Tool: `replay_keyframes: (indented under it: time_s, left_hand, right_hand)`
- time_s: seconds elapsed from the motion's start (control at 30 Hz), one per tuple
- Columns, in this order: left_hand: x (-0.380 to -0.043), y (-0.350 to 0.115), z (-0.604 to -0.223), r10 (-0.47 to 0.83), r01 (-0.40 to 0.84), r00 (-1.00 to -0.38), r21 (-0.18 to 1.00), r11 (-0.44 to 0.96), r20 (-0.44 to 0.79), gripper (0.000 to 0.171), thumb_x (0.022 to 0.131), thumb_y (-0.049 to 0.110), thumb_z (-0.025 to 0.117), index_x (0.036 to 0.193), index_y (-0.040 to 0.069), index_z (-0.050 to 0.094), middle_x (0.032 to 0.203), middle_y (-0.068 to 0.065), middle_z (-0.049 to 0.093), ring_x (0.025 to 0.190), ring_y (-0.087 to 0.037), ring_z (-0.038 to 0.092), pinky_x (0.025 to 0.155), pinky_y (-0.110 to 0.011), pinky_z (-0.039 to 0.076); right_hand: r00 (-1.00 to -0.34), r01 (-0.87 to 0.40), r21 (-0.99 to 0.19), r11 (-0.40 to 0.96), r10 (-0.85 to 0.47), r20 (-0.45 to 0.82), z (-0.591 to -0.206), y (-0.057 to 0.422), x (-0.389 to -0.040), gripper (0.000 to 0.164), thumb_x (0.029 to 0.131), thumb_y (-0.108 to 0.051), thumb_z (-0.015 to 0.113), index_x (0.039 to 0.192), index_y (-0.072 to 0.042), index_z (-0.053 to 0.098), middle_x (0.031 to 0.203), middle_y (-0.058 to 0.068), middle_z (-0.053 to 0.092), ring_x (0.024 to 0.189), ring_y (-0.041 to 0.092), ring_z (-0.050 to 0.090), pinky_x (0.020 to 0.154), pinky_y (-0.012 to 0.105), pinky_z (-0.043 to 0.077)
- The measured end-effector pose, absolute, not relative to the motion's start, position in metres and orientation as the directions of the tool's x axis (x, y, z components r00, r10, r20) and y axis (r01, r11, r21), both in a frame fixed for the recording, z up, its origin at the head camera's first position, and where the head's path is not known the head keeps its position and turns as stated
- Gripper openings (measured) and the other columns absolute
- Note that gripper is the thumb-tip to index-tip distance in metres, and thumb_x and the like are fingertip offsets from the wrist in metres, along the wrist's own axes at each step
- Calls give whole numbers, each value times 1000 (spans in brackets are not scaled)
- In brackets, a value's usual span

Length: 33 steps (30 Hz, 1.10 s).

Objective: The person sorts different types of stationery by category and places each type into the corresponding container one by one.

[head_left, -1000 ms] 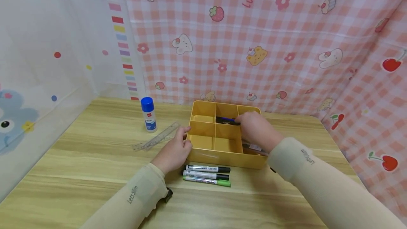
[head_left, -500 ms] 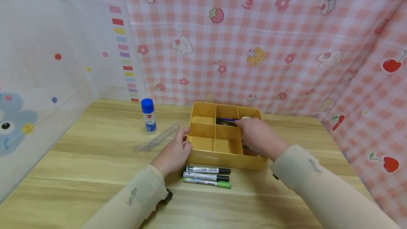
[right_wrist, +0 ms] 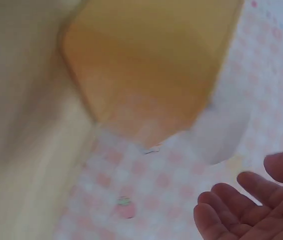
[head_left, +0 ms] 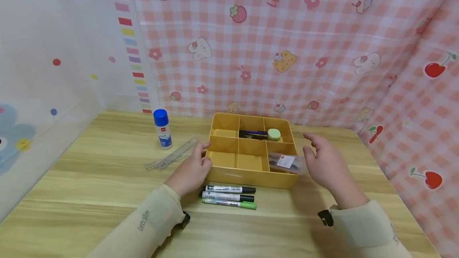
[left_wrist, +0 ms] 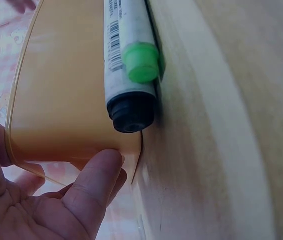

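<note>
A yellow compartment organizer box stands on the table, its front corner filling much of the left wrist view. My left hand holds its left side, thumb against the outer wall near the corner and a finger at the rim. Right of the box, my right hand is in the air, fingers loosely bent and holding nothing. A clear packet with a white label lies in the front right compartment, sticking out over the side. Dark pens and a round pale green item sit in back compartments.
In front of the box lie two white markers with black caps and a green-capped marker. A glue bottle with a blue cap stands at the back left, beside clear rulers. Patterned cloth hangs behind.
My right hand has come out of the box's right compartments and moved right, uncovering the packet and the pale green item. My left hand stays on the box's left side.
</note>
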<state>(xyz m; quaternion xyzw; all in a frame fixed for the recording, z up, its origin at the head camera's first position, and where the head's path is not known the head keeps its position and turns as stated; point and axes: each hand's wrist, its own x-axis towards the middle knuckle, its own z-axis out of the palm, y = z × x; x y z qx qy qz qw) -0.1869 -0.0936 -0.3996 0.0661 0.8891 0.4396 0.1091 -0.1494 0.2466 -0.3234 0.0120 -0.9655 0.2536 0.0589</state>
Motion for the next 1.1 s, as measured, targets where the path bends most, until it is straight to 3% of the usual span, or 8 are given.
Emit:
replay_keyframes:
  time_s: [0.13, 0.27, 0.5, 0.77, 1.1]
  left_hand:
    - [-188, -97, -399, 208, 11, -967, 791, 612, -148, 54, 110, 32, 37, 162, 24, 26, 169, -13, 38, 152, -39, 43, 126, -62, 31]
    - [-188, -98, -399, 208, 13, -967, 788, 615, -146, 54, 111, 31, 37, 162, 23, 26, 169, -14, 38, 152, -39, 43, 126, -61, 31]
    - [-188, -97, -400, 213, 19, -967, 791, 611, -142, 53, 111, 31, 37, 162, 22, 26, 169, -15, 38, 152, -39, 43, 126, -60, 31]
    - [-188, -95, -399, 216, 28, -967, 790, 612, -134, 52, 111, 30, 37, 162, 22, 26, 168, -16, 39, 151, -39, 44, 126, -61, 32]
    - [-188, -94, -398, 221, 25, -965, 791, 611, -140, 52, 111, 30, 38, 162, 22, 26, 168, -15, 39, 151, -39, 45, 126, -60, 32]
  right_hand:
    - [-991, 4, -581, 814, 82, 107, -338, 260, -148, 50, 112, -22, 42, 156, 1, 44, 153, 30, 52, 135, 50, 55, 104, 65, 51]
    - [-988, 23, -653, 757, 117, 100, -350, 269, -150, 49, 113, -23, 37, 154, 4, 45, 154, 28, 52, 137, 47, 55, 109, 63, 49]
    - [-990, 115, -838, 534, 130, -53, -367, 270, -154, 53, 115, -24, 30, 157, 7, 36, 158, 30, 46, 139, 44, 52, 116, 57, 47]
    - [-990, 125, -849, 513, 121, -73, -373, 268, -156, 53, 115, -27, 30, 156, 6, 41, 155, 30, 50, 132, 41, 59, 112, 54, 52]
    - [-982, 187, -876, 445, 70, -174, -379, 273, -159, 56, 116, -28, 26, 157, 7, 38, 156, 30, 49, 137, 32, 54, 113, 43, 50]
